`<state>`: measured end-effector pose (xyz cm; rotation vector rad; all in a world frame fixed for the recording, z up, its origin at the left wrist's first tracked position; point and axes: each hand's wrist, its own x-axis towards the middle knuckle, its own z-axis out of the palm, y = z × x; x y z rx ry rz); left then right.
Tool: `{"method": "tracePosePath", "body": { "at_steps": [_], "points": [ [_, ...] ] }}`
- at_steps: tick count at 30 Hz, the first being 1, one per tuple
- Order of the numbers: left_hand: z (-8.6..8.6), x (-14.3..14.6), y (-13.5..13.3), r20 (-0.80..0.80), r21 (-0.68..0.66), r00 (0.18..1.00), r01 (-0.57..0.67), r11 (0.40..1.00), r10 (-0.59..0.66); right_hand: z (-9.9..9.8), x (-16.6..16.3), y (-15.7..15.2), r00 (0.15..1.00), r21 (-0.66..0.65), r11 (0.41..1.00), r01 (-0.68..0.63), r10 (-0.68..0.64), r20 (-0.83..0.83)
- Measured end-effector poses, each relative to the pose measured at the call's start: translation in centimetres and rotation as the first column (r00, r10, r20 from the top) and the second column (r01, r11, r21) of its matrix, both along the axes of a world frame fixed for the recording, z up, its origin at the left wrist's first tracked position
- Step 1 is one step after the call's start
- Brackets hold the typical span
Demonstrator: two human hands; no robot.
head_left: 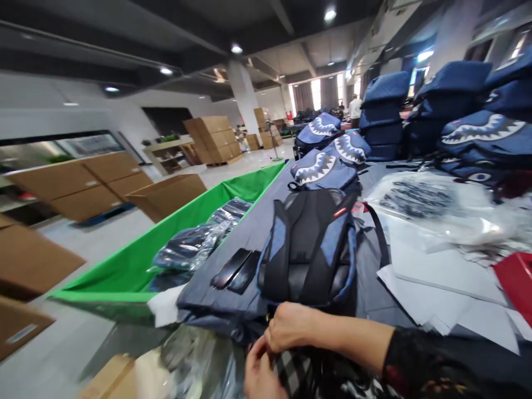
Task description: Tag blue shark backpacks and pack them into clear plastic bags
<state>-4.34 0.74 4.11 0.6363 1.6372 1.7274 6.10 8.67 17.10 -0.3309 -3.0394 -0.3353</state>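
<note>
A black and blue backpack (305, 238) lies on the grey-covered table (249, 233) with its shoulder straps facing up. At its near end, by the table's edge, my right hand (291, 328) is closed with the fingers curled in. Just below it, my left hand (262, 370) is also closed, its fingertips meeting those of the right. Whatever they pinch is too small and hidden to make out. Two dark flat phone-like objects (238, 270) lie left of the backpack. Beyond it are several blue backpacks with a printed shark mouth (318, 169).
Left of the table is a green-sided bin (137, 249) holding plastic-wrapped bundles (187, 246). White sheets (449, 277) and clear plastic bags (440, 199) cover the right side. Stacked backpacks (382, 116) stand behind. Cardboard boxes (211, 138) occupy the floor; a person (354, 110) stands far off.
</note>
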Motion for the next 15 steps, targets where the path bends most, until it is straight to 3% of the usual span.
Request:
{"method": "tracePosePath", "body": {
  "at_steps": [2, 4, 6, 8, 10, 12, 13, 14, 15],
  "points": [
    [0.2, -1.5, -0.1, -0.078, 0.03, 0.981, -0.174, 0.984, 0.176, -2.8, -0.6, -0.4, 0.998, -0.025, 0.998, 0.066, -0.066, -0.006],
    [1.7, -2.4, 0.5, -0.241, 0.109, 0.948, -0.187, 0.976, 0.209, -4.2, -0.7, -1.9, 0.977, -0.022, 0.991, 0.134, -0.136, -0.164],
    [4.1, -2.3, 1.9, -0.503, 0.171, 0.861, 0.015, 0.985, 0.074, -4.3, 0.6, -3.9, 0.89, -0.002, 0.985, 0.172, -0.156, -0.428],
    [6.3, -1.5, 3.9, -0.758, 0.156, 0.649, 0.286, 0.945, -0.071, -3.8, 4.1, -6.0, 0.723, -0.019, 0.971, 0.237, -0.189, -0.664],
    [7.6, -0.6, 6.0, -0.904, 0.085, 0.414, 0.424, 0.902, -0.11, -3.0, 9.9, -7.7, 0.535, -0.151, 0.919, 0.364, -0.339, -0.773],
    [7.7, -0.1, 7.9, -0.958, 0.035, 0.271, 0.433, 0.901, -0.093, -2.4, 17.2, -8.6, 0.379, -0.342, 0.814, 0.469, -0.536, -0.754],
    [7.5, -0.2, 8.6, -0.97, 0.026, 0.232, 0.416, 0.909, -0.078, -2.3, 20.9, -8.6, 0.28, -0.472, 0.7, 0.535, -0.674, -0.683],
    [7.2, -0.4, 9.2, -0.977, 0.021, 0.202, 0.409, 0.912, -0.068, -2.5, 24.4, -8.5, 0.156, -0.55, 0.576, 0.604, -0.763, -0.628],
    [6.9, -0.8, 9.6, -0.982, 0.015, 0.176, 0.416, 0.909, -0.064, -2.9, 27.4, -8.1, 0.08, -0.584, 0.488, 0.649, -0.807, -0.585]
  ]
}}
